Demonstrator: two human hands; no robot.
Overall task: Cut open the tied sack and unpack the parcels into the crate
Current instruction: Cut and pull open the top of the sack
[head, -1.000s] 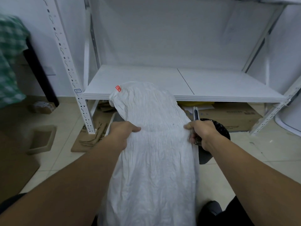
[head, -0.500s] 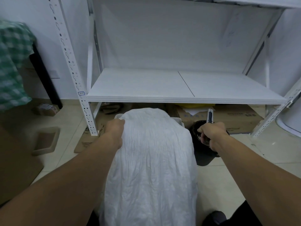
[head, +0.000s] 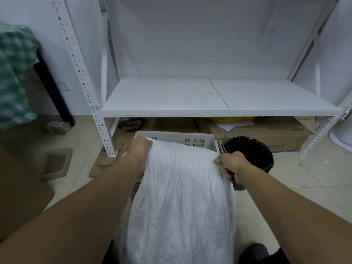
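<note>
A crumpled white woven sack (head: 181, 202) hangs draped from both my hands, its far end folded down over the white slotted plastic crate (head: 190, 139) on the floor. My left hand (head: 140, 149) grips the sack's far left corner. My right hand (head: 231, 165) pinches its far right edge, and a dark handle, seemingly the cutter, shows under the fingers. The crate's inside and any parcels are hidden by the sack.
A white metal shelf rack (head: 209, 109) stands just behind the crate, its front left post (head: 99, 119) close by. A black-lined bin (head: 249, 151) sits right of the crate. Flattened cardboard (head: 266, 130) lies under the shelf; a shallow cardboard tray (head: 57, 162) lies on the left floor.
The sack's far end, raised with a red tag showing a second ago, has been lowered and folded forward over the crate. Both hands dropped with it, and the cutter blade no longer shows.
</note>
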